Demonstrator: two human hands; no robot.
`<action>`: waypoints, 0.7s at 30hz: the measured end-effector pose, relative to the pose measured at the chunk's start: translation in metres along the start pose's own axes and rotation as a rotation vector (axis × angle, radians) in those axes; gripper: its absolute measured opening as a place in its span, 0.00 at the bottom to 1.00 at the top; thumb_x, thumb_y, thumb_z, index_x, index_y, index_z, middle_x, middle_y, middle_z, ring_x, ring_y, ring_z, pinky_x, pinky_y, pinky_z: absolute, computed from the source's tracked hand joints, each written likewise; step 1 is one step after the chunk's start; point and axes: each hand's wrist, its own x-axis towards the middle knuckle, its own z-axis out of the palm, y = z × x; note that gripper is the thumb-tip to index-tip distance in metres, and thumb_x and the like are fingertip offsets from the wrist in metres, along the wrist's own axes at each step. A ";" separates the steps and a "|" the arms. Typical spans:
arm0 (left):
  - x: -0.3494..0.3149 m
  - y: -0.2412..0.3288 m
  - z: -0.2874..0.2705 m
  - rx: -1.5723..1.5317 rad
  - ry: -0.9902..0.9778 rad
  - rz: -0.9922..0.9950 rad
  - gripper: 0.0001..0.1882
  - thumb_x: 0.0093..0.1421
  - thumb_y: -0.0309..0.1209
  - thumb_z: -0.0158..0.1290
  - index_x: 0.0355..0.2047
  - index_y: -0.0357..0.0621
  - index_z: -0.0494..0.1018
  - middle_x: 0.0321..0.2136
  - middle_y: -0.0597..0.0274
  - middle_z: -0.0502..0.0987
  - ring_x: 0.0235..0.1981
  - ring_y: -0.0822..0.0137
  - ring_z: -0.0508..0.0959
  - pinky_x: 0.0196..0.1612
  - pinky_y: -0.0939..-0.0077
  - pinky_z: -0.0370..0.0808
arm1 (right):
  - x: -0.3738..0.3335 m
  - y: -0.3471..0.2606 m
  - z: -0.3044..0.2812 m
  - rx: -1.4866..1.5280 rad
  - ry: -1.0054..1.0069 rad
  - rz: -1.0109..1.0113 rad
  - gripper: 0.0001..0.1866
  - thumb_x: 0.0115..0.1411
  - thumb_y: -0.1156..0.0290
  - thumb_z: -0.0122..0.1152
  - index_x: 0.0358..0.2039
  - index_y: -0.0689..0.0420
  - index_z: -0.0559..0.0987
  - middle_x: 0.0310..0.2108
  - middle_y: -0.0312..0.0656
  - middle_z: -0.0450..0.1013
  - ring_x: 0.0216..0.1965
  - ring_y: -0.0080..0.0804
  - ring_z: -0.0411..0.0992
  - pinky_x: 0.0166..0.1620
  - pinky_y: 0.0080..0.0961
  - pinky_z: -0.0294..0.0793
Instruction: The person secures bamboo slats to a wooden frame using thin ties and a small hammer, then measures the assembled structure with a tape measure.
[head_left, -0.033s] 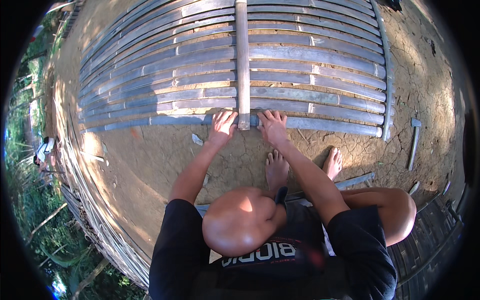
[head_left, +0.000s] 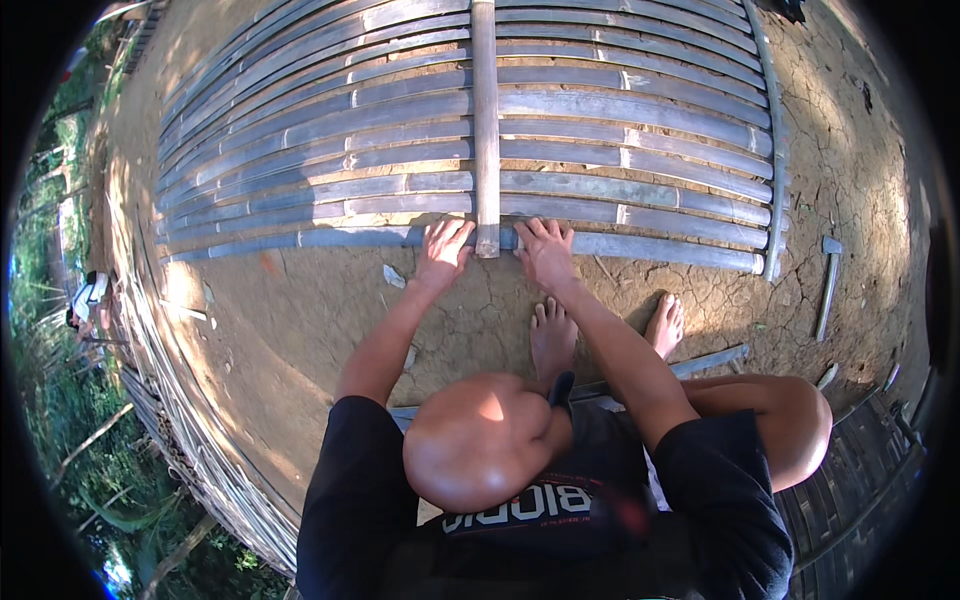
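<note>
A panel of grey split-bamboo slats (head_left: 630, 105) lies low over the ground in front of me. One bamboo crosspiece (head_left: 486, 130) runs across the slats at the middle, its near end between my hands. My left hand (head_left: 444, 252) grips the nearest bamboo slat (head_left: 665, 249) just left of that crosspiece, fingers bent over it. Right of the crosspiece, my right hand (head_left: 546, 250) holds the same slat, fingers also over its top. The undersides of both grips are hidden. Along the right ends of the slats runs a thinner bamboo strip (head_left: 776, 160).
A hammer-like tool (head_left: 829, 290) lies on cracked earth at the right. Near my feet is a loose bamboo strip (head_left: 710, 360). Thin split sticks (head_left: 190, 410) are heaped along the left, with another person (head_left: 90, 298) beyond. A dark woven surface (head_left: 850, 480) sits at lower right.
</note>
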 end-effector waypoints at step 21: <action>0.001 0.006 -0.016 -0.120 0.241 0.162 0.25 0.54 0.25 0.57 0.55 0.43 0.72 0.50 0.52 0.72 0.52 0.49 0.73 0.60 0.56 0.68 | 0.003 0.001 -0.010 0.123 0.156 0.063 0.26 0.59 0.60 0.61 0.58 0.51 0.72 0.54 0.44 0.67 0.56 0.45 0.64 0.55 0.51 0.63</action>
